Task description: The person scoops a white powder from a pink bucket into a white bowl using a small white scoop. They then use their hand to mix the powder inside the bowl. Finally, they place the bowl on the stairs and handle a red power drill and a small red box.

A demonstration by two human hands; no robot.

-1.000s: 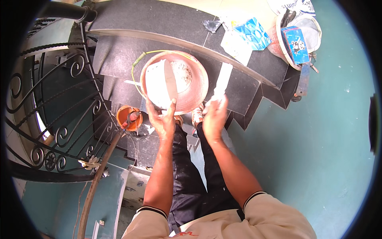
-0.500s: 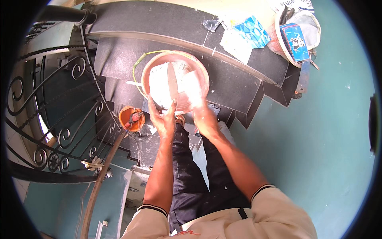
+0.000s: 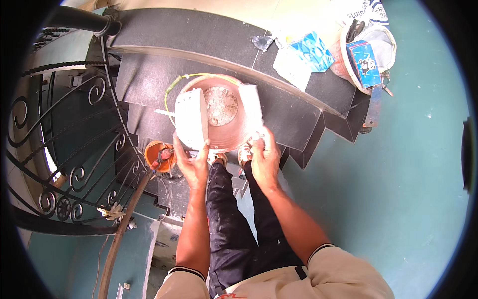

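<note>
Over a pinkish bucket (image 3: 230, 144), my left hand (image 3: 191, 164) grips a white plate-like piece (image 3: 189, 119) with a rounded left side and a straight right edge. Fingers and thumb pinch its near end. My right hand (image 3: 265, 157) is closed on a wide, flat white scraper (image 3: 252, 105), its blade upright along the bucket's right rim. Its handle is hidden in my fingers. Glare washes out detail on both pieces. Lumpy whitish paste (image 3: 221, 106) lies in the bottom of the bucket. A yellow-green cord (image 3: 173, 85) runs round the bucket's far left side.
Dark tiled steps (image 3: 284, 117) surround the bucket. Left stand an iron railing (image 3: 79, 149) and an orange pail (image 3: 158, 154) with a red tool in it. Another bucket (image 3: 348, 65) holding a blue box (image 3: 364, 62) and tools stands far right, near blue-and-white packaging (image 3: 311, 52).
My right hand has moved the scraper from over the bucket's middle out to its right rim, uncovering the paste. My left hand and its white piece have shifted slightly left and nearer.
</note>
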